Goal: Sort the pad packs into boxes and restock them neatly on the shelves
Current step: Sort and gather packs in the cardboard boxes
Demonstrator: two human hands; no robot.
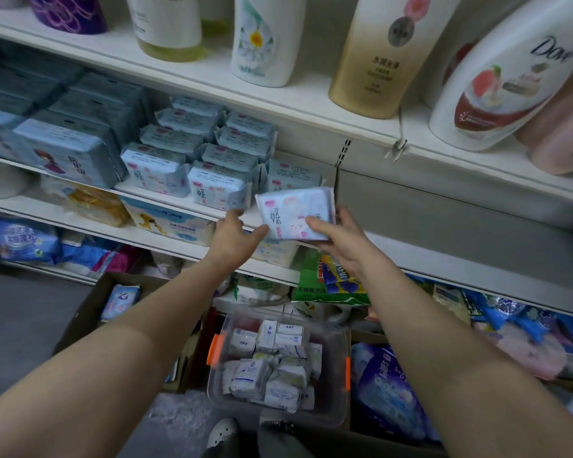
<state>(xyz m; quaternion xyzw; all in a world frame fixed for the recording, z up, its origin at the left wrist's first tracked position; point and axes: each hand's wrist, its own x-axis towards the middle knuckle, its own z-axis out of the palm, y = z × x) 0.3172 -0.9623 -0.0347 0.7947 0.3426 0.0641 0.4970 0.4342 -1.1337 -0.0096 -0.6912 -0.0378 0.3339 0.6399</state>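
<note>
At the front edge of the middle shelf (209, 211), a pale blue pad pack (293, 213) is held flat-faced toward the viewer, its long side running left to right and tilted slightly. Rows of matching packs (192, 150) stand just left and behind it. Below sit a clear bin (341, 421) of small white packs and a cardboard box (90, 312). The right hand (339, 241) pinches the pack, thumb across its front; the left hand (235, 231) touches its left edge, fingers loosely spread.
</note>
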